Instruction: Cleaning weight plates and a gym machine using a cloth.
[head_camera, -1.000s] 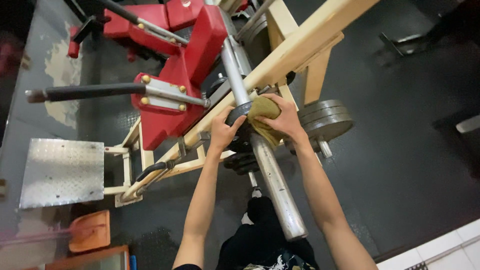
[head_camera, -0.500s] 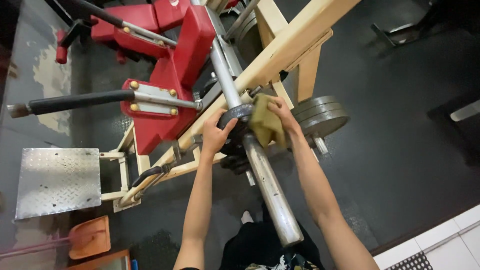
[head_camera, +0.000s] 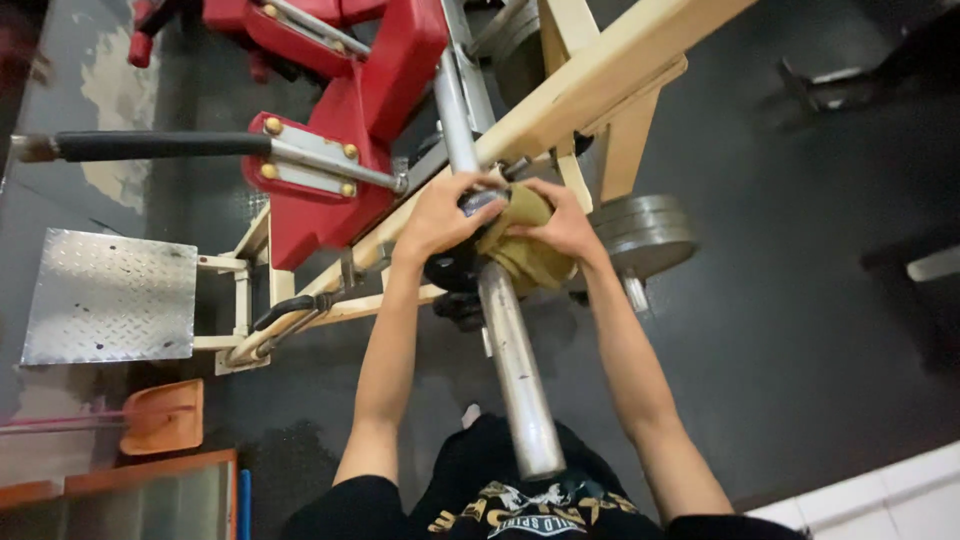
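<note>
A thick steel bar sleeve (head_camera: 512, 360) of a red and cream gym machine points toward me. A small black weight plate (head_camera: 452, 268) sits on it near the machine. My left hand (head_camera: 445, 215) lies over the top of that plate, fingers curled on its upper edge. My right hand (head_camera: 562, 225) presses an olive-green cloth (head_camera: 522, 255) against the plate and the bar, fingers closed on the cloth. Both forearms reach up from the bottom of the view.
Red machine arm (head_camera: 330, 190) with a black-gripped handle (head_camera: 130, 146) juts left. Cream frame beams (head_camera: 600, 75) cross behind. Grey plates (head_camera: 645, 235) hang at right. A checkered metal footplate (head_camera: 105, 297) and an orange dustpan (head_camera: 165, 415) lie at left on dark rubber flooring.
My left hand slid from the plate's side up over its top. My right hand and cloth shifted slightly on the bar. The view tilted, so my shirt shows at the bottom.
</note>
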